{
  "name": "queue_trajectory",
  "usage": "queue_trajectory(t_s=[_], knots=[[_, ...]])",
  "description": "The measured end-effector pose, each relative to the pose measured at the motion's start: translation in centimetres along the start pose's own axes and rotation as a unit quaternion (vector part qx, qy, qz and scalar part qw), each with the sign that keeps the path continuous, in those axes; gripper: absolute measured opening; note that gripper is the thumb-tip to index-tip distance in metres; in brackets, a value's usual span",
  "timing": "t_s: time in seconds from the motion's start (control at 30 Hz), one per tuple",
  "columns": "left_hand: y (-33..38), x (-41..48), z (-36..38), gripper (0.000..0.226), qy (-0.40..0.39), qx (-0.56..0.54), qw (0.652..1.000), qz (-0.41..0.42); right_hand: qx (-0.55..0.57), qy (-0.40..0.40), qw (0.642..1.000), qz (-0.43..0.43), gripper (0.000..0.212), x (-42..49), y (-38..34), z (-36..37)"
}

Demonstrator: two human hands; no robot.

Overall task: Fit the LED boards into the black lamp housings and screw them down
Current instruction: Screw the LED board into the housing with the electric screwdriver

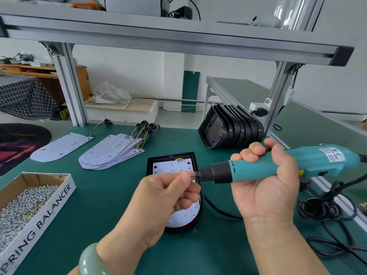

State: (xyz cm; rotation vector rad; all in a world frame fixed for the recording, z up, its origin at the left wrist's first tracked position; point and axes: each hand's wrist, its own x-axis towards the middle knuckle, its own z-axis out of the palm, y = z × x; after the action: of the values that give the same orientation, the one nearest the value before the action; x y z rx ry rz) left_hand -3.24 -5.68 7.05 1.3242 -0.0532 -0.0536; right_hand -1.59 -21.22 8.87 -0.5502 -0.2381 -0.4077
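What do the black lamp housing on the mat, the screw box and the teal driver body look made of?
Black D-shaped lamp housing: likely moulded plastic, semi-gloss; its rim shows soft highlights, though painted metal is possible. White-sided screw box: cardboard, brown raw inside, printed outside. Teal electric screwdriver: matte plastic shell with a black collar, by its moulded slots.

Glossy black plastic housings [236,129], matt green bench mat [103,195], cardboard screw box [37,180].

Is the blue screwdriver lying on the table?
No, the right hand grips the screwdriver, holding it up above the green table.
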Motion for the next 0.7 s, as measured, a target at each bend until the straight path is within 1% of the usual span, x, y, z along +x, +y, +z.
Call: queue_trajectory(t_s=[0.03,0.1,0.2,0.27,0.33,0.37,0.4,0.43,0.47,0.5,0.53,0.57,0.6,0.63,0.67,0.7], knots=[[0.0,0.0,-0.1,0.03,-0.011,-0.001,1.0,0.006,0.0,-0.001,1.0,0.0,0.004,0.0,-0.1,0.0],[0.1,-0.1,-0.3,0.033,-0.026,-0.001,1.0,0.008,0.003,-0.005,1.0,0.005,0.012,0.0,-0.1,0.0],[-0.1,0.1,-0.4,0.036,-0.032,0.015,0.999,0.011,0.009,-0.01,1.0,0.012,0.019,-0.1,0.0,0.2],[-0.4,0.1,-0.3,0.033,-0.032,0.018,0.999,0.008,0.012,-0.003,1.0,0.01,0.021,-0.2,0.0,0.3],[-0.6,0.0,-0.1,0.02,-0.047,0.001,0.999,-0.001,0.014,0.006,1.0,0.006,0.021,-0.1,0.0,0.2],[-0.5,0.0,-0.2,0.019,-0.057,-0.002,0.998,-0.008,0.016,0.012,1.0,0.007,0.02,0.0,-0.1,0.1],[-0.4,0.1,-0.5,0.025,-0.062,0.001,0.998,-0.012,0.019,0.02,1.0,0.009,0.019,0.1,-0.1,0.0],[-0.2,0.4,-0.9,0.028,-0.047,0.024,0.999,-0.012,0.02,0.029,0.999,0.011,0.02,0.1,-0.2,-0.1],[-0.1,0.9,-1.6,0.028,-0.008,0.063,0.998,-0.003,0.018,0.039,0.999,0.01,0.021,0.2,-0.2,-0.1],[-0.1,1.6,-2.4,0.028,0.052,0.113,0.992,0.012,0.015,0.049,0.999,0.009,0.022,0.3,-0.2,-0.2],[0.0,2.2,-3.4,0.027,0.129,0.163,0.978,0.027,0.012,0.055,0.998,0.007,0.023,0.4,-0.3,-0.2],[0.1,2.8,-4.5,0.021,0.199,0.216,0.955,0.041,0.01,0.06,0.998,0.006,0.024,0.5,-0.2,-0.2],[0.2,3.2,-5.5,0.016,0.236,0.272,0.932,0.035,0.006,0.065,0.998,0.007,0.025,0.5,-0.2,-0.2],[0.1,3.3,-6.1,0.029,0.24,0.33,0.913,0.0,-0.001,0.073,0.997,0.006,0.026,0.6,-0.1,-0.2],[-0.3,3.5,-6.5,0.052,0.209,0.379,0.9,-0.054,-0.011,0.082,0.997,0.006,0.027,0.6,0.1,-0.2],[-0.8,3.6,-6.5,0.068,0.169,0.41,0.891,-0.096,-0.023,0.091,0.996,0.006,0.028,0.5,0.3,-0.2]])
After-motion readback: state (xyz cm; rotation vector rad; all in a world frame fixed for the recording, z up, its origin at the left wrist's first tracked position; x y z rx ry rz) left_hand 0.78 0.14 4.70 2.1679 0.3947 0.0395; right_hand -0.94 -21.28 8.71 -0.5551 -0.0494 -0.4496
